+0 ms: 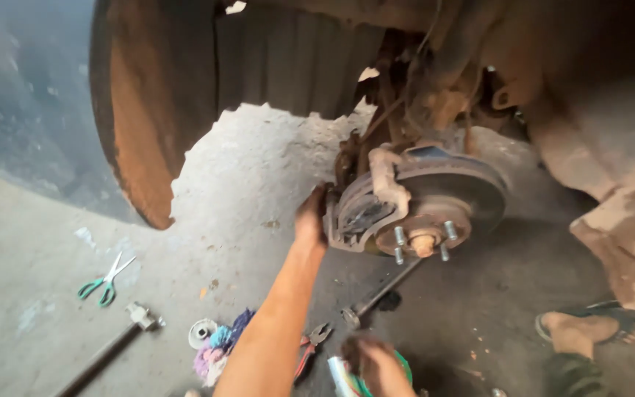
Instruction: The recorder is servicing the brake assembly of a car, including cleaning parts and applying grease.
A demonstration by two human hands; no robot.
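A rusty brake disc (472, 187) with a wheel hub (424, 239) and its studs hangs under the raised car. My left hand (310, 215) reaches up and grips the left edge of the brake caliper (365, 213), fingers curled around it. My right hand (376, 364) is low at the bottom edge and blurred. It hovers over a white cylinder (338, 375) and a green round thing (404, 364). Whether it holds either one is unclear.
On the concrete floor lie green-handled scissors (104, 281), a long bar with a socket end (140, 317), a colourful rag (222, 345), red-handled pliers (309, 347) and a long wrench (380, 294) below the hub. A sandalled foot (582, 327) rests at right. The rusty wheel arch (152, 110) hangs at upper left.
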